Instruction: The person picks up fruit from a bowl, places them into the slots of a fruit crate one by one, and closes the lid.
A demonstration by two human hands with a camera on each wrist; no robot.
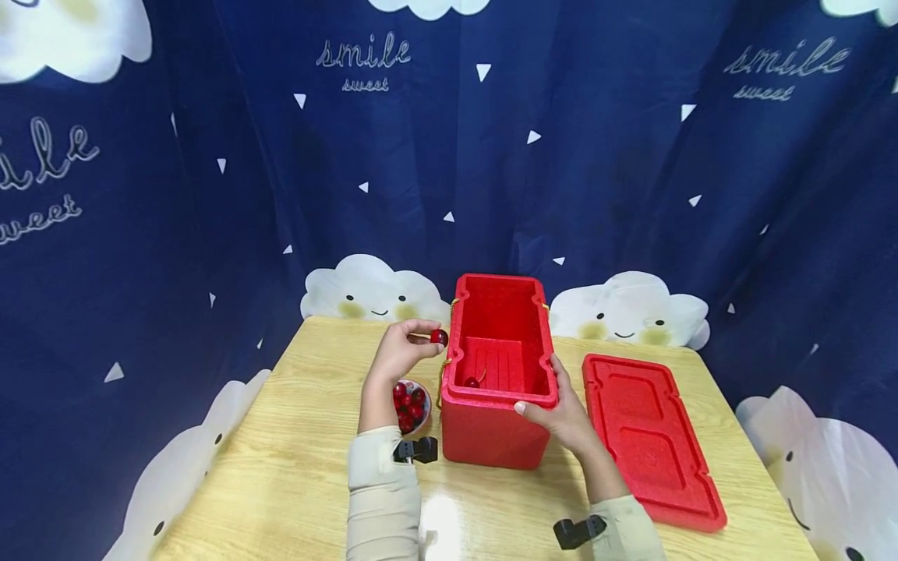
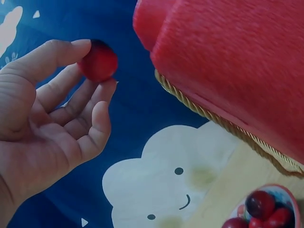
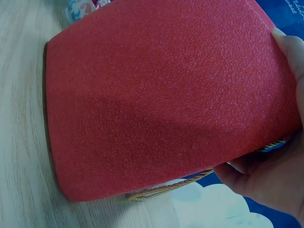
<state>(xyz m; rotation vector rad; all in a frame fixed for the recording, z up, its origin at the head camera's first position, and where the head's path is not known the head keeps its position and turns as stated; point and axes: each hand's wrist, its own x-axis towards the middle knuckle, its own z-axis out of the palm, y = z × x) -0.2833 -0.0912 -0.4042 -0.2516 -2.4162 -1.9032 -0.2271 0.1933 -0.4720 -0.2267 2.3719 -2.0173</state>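
One cherry [image 1: 439,337] in left grip [image 1: 401,356], right grip [image 1: 567,413] on one box [image 1: 494,432]

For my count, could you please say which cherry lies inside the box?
The cherry at the near end of the box; others are in the left hand or bowl.

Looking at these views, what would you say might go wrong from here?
The cherry, pinched at the left hand's fingertips beside the rim of the red box, might slip and drop outside it.

The right hand grips the box's near corner; a push from it could knock the fruit bowl standing close beside the box.
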